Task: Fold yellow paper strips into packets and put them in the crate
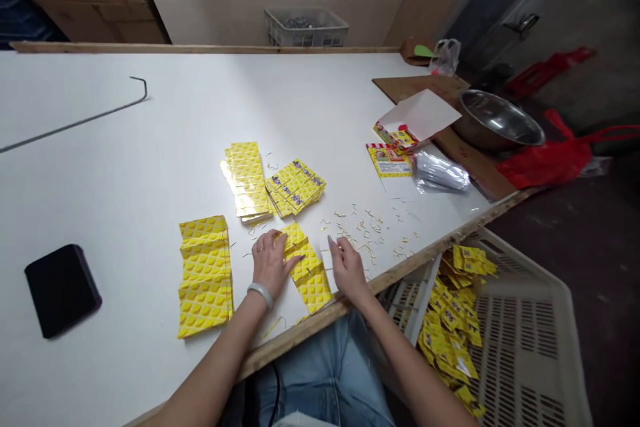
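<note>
My left hand [271,262] lies on a short row of yellow sachets [308,272] near the table's front edge, fingers resting flat on them. My right hand [346,268] rests just right of that row, fingers stretched toward small gold strips [373,223] scattered on the white table [150,147]. A fanned stack of yellow sachets [205,275] lies left of my left hand. Two more stacks [247,178] [296,187] lie further back.
A black pad [61,288] sits at the far left. At the right are an open printed box [406,130], a clear bag [441,172], a steel bowl [495,121] and red bags [550,159]. A white crate [520,340] holding yellow sachets stands below the table edge.
</note>
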The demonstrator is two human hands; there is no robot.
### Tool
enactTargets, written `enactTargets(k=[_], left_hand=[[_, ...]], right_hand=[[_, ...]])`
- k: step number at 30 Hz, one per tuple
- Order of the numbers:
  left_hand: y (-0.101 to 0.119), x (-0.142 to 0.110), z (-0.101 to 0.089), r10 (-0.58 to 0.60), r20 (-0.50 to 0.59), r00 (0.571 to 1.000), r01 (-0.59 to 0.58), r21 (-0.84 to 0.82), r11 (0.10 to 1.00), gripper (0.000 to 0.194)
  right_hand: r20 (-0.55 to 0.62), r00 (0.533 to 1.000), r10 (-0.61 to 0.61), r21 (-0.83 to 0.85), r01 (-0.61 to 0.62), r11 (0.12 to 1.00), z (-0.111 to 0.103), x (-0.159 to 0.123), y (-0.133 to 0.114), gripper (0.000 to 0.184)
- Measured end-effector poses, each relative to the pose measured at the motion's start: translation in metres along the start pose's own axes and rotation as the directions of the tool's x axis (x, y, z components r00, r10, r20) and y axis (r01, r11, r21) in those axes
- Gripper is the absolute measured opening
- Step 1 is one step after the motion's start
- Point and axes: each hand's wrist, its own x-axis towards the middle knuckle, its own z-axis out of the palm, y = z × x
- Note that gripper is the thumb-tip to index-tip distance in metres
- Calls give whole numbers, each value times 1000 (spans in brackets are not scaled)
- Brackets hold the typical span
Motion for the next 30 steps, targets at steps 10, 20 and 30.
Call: enactTargets(k=[10, 20, 30], left_hand=[[4, 3, 9, 109, 101, 989, -88, -193, 977, 14], [-3, 4, 5, 82, 151, 985, -20, -374, 927, 15], [3, -8, -11, 114, 216, 970, -11, -428, 904, 24]], right_hand=[[373, 927, -25, -614, 267, 743, 35, 23, -14, 33], [433, 899, 63, -801, 351, 484, 43, 19, -28, 36], [476, 868, 144, -802, 361, 475, 40, 31, -33, 31]])
